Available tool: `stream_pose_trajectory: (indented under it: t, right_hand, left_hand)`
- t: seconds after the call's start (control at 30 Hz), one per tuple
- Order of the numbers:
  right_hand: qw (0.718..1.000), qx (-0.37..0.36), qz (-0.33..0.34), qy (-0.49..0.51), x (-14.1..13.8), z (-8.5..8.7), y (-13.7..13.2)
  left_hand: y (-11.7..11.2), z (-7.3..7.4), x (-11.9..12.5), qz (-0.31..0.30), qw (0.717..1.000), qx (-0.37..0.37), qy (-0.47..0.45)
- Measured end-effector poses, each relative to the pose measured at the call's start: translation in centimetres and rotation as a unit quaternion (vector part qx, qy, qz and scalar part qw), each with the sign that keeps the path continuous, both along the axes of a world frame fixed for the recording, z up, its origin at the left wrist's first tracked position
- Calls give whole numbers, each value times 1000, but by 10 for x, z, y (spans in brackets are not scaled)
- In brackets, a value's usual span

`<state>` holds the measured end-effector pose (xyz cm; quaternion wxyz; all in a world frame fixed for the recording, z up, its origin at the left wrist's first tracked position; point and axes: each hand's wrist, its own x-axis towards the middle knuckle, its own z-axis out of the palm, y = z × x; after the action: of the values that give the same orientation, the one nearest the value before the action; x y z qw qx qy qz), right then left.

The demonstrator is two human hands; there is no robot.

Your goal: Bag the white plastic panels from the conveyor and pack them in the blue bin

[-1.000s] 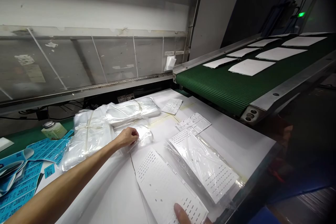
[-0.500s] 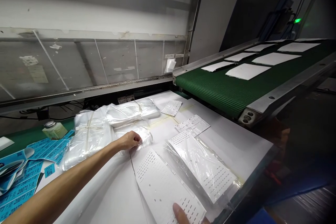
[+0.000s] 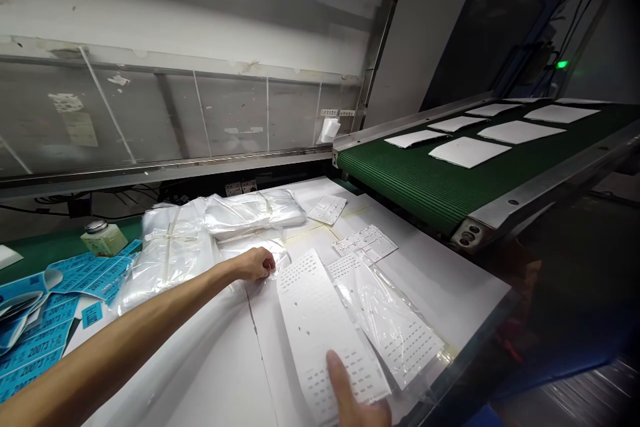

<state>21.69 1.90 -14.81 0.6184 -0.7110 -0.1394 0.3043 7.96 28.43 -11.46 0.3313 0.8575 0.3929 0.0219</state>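
My right hand [image 3: 357,400] grips the near end of a white slotted panel [image 3: 320,327], thumb on top, its far end tilted up off the table. At the edge of a small stack of clear plastic bags [image 3: 250,243], my left hand [image 3: 259,263] is closed in a pinch, apparently on a bag's edge; the fingertips are partly hidden. A second slotted panel [image 3: 395,320] lies in a clear bag to the right, partly covered by the held one. Beyond it rest two small white perforated plates [image 3: 367,242], one farther back.
Tied bundles of plastic bags [image 3: 177,247] lie left of centre. Blue printed label sheets [image 3: 55,320] and a small glass jar [image 3: 103,238] are at far left. A green conveyor belt [image 3: 400,173] carries several white flat pieces [image 3: 470,151] at the right.
The white panel has been raised from the table and shifted up and left in my right hand, towards the left hand. My left hand has barely moved. The camera view has tilted slightly.
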Motion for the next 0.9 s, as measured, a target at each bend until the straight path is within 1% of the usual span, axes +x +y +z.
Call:
stream_pose_trajectory:
  t: [0.1,0.2,0.3,0.43,0.5,0.63,0.77,0.9]
  right_hand:
    - [998,46,14,-29,-16,10,22]
    - [994,59,39,-80,-21,16,37]
    - [992,54,67,-95,-16,13,42]
    - [993,34,67,-88,-13,1,40]
    - [995,19,52,-88,-15,-3,40]
    - [996,5,10,-93,-22,-4,44]
    - [995,4,19,-97,-22,-2,45]
    - [996,14,31,-88,-19,4,43]
  left_hand:
    - [2,0,0,9,1000,-12,-3]
    - [3,-3,1,29,999,-24,-14]
    - [5,-6,1,57,997,-47,-26]
    - [7,-5,-3,102,991,-78,-43]
    - [8,0,-5,117,987,-92,-58]
    - [12,16,-10,133,981,-104,-99]
    - [16,30,-15,144,975,-100,-133]
    - [16,38,-16,145,971,-102,-160]
